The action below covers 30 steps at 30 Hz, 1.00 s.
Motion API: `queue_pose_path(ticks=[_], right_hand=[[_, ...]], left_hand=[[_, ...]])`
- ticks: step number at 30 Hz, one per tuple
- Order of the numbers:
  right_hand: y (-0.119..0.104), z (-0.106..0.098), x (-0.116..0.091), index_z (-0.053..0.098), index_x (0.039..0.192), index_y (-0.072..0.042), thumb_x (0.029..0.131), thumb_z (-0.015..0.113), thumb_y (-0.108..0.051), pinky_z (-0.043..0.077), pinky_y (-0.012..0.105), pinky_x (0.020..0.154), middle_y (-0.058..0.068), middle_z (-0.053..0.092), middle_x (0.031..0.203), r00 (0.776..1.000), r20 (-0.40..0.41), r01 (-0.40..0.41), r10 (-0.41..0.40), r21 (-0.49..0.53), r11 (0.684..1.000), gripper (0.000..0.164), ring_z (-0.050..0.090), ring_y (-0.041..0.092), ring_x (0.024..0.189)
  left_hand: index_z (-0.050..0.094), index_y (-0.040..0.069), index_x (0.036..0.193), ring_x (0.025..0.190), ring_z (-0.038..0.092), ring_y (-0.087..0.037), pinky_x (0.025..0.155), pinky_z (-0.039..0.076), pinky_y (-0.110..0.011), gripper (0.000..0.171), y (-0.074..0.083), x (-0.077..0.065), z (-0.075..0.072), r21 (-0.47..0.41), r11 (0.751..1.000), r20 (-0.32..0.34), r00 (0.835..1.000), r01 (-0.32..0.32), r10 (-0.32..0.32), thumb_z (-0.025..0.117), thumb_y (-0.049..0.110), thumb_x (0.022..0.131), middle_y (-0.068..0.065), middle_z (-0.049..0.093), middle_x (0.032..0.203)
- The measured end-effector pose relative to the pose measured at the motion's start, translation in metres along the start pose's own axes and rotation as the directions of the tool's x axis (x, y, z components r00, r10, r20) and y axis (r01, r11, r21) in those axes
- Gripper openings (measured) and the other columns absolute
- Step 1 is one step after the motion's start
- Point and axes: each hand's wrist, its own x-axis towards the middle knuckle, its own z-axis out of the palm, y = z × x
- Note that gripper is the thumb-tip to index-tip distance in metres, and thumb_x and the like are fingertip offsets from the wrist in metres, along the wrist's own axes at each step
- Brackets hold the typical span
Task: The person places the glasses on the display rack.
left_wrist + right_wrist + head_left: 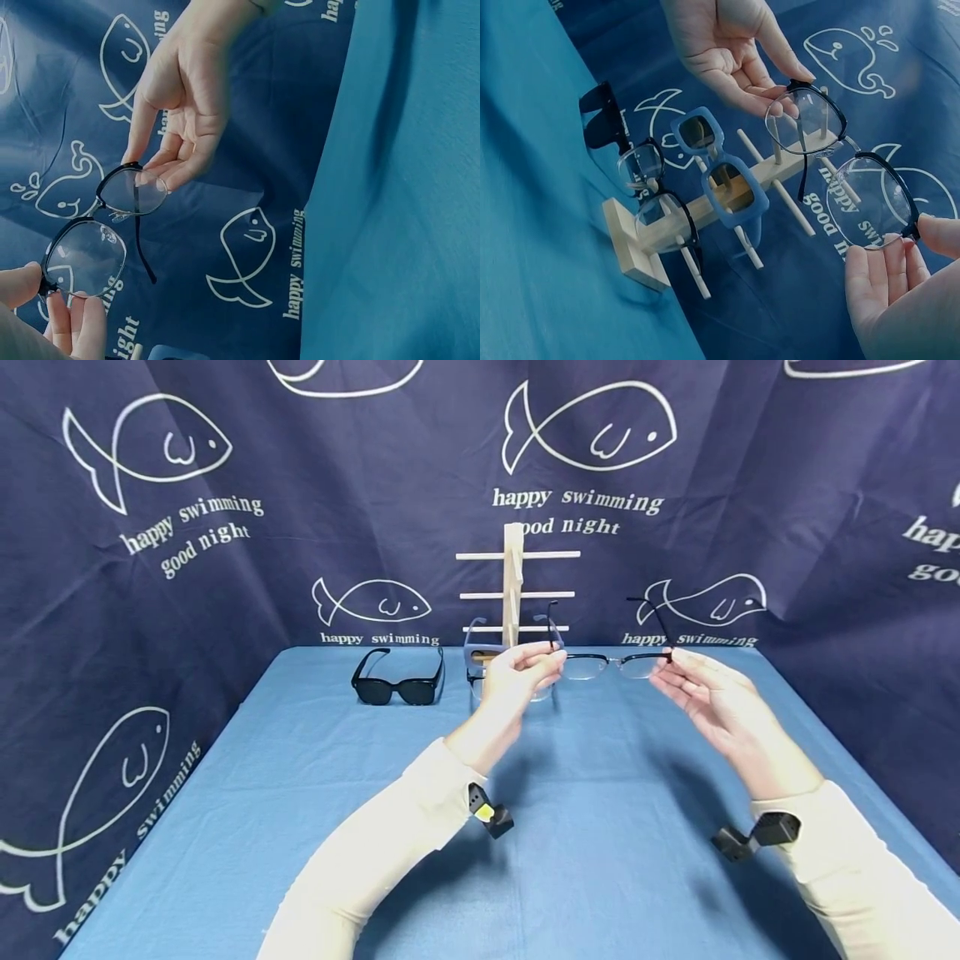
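Both hands hold a pair of clear-lensed eyeglasses (pixel 585 667) up above the table, one hand at each end. The frame is black along the top, with thin metal rims below. In the head view my left hand (pixel 519 683) pinches the left end near the hinge. My right hand (pixel 712 702) pinches the other end between thumb and fingers. The temples are unfolded and point away from me. Behind and left of the held pair stands a wooden display rack (pixel 513 578), whose lower part my left hand partly covers in the head view.
Blue-framed sunglasses (pixel 735 191) sit on rods of the rack. Lower on it hangs another clear, black-topped pair of glasses (pixel 664 214). Black sunglasses (pixel 395 692) lie unfolded on the blue-covered table (pixel 585 827), left of the rack. A patterned navy curtain (pixel 420 468) hangs behind.
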Motion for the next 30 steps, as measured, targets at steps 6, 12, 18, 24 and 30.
queue_pose_path(ticks=[6,12,18,24,30], right_hand=[[0.008,0.006,0.004,0.071,0.096,0.007,0.096,0.05,0.008,0.061,0.038,0.086,0.019,0.071,0.089,1.0,-0.006,0.012,-0.012,-0.001,1.0,0.02,0.07,0.027,0.087],[0.012,0.012,0.007,0.07,0.096,0.006,0.096,0.05,0.007,0.06,0.037,0.087,0.018,0.071,0.09,1.0,0.007,0.018,-0.018,-0.013,1.0,0.02,0.07,0.026,0.089],[0.018,0.02,0.012,0.07,0.094,0.006,0.095,0.052,0.007,0.06,0.036,0.087,0.018,0.071,0.088,1.0,0.006,0.022,-0.022,-0.008,1.0,0.019,0.069,0.025,0.088],[0.022,0.026,0.016,0.071,0.093,0.005,0.095,0.053,0.006,0.06,0.035,0.087,0.017,0.071,0.088,1.0,-0.006,0.018,-0.018,-0.016,1.0,0.018,0.069,0.025,0.087],[0.025,0.029,0.02,0.071,0.093,0.006,0.094,0.055,0.006,0.061,0.036,0.086,0.017,0.072,0.087,1.0,-0.019,0.016,-0.016,0.015,1.0,0.016,0.07,0.026,0.086]], left_hand=[[0.065,-0.01,0.113,0.072,0.068,-0.007,0.088,0.06,-0.037,0.03,0.003,0.001,-0.005,0.018,0.999,-0.034,0.999,-0.026,0.027,0.071,-0.001,0.085,-0.015,0.073,0.095],[0.065,-0.01,0.113,0.072,0.068,-0.006,0.089,0.06,-0.037,0.03,0.007,-0.001,-0.011,0.055,0.995,-0.035,0.996,-0.082,0.084,0.071,0.0,0.085,-0.002,0.069,0.081],[0.066,-0.008,0.113,0.069,0.066,-0.004,0.084,0.061,-0.032,0.031,0.012,-0.001,-0.017,0.067,0.991,-0.063,0.991,-0.112,0.116,0.072,0.003,0.085,0.004,0.068,0.077],[0.068,-0.005,0.111,0.069,0.065,-0.005,0.088,0.06,-0.039,0.028,0.015,-0.001,-0.021,0.076,0.99,-0.095,0.987,-0.122,0.129,0.073,0.003,0.084,0.007,0.065,0.072],[0.068,-0.007,0.111,0.068,0.064,-0.005,0.083,0.061,-0.031,0.029,0.018,-0.001,-0.024,0.095,0.986,-0.1,0.984,-0.138,0.148,0.073,0.003,0.084,0.006,0.067,0.075]])
